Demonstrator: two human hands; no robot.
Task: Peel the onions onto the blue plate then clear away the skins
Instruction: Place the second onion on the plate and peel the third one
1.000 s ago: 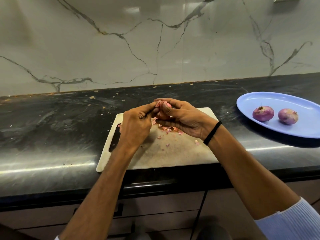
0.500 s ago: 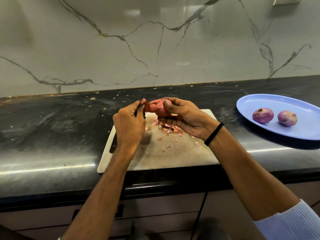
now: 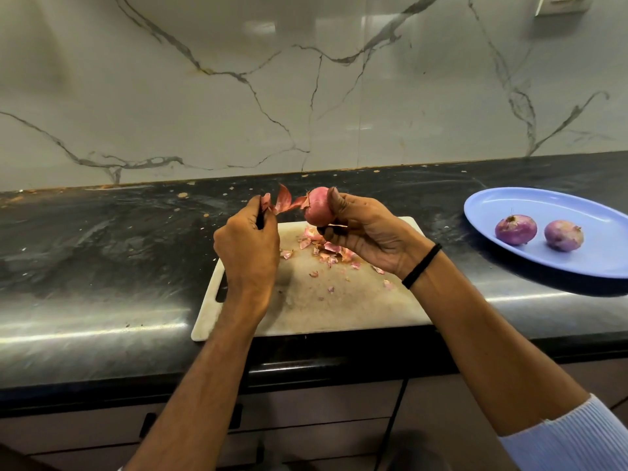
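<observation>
My right hand [image 3: 367, 232] grips a pink-red onion [image 3: 317, 207] above the far edge of the white cutting board [image 3: 339, 307]. A strip of dry skin [image 3: 283, 202] stretches leftward from the onion, still attached to it. My left hand [image 3: 248, 246] pinches the strip's far end. Several torn skin pieces [image 3: 326, 249] lie on the board under the onion. The blue plate [image 3: 492, 212] sits to the right on the counter and holds two peeled purple onions [image 3: 515, 229] [image 3: 564, 235].
The board lies on a black stone counter [image 3: 102, 260] with crumbs scattered near the marble backsplash [image 3: 238, 96]. Cabinet drawers run below the counter's front edge. A wall socket [image 3: 560, 3] shows at the top right.
My left hand has pulled away to the left, drawing a strip of skin off the onion. My right hand has lifted the onion slightly, and more of it shows.
</observation>
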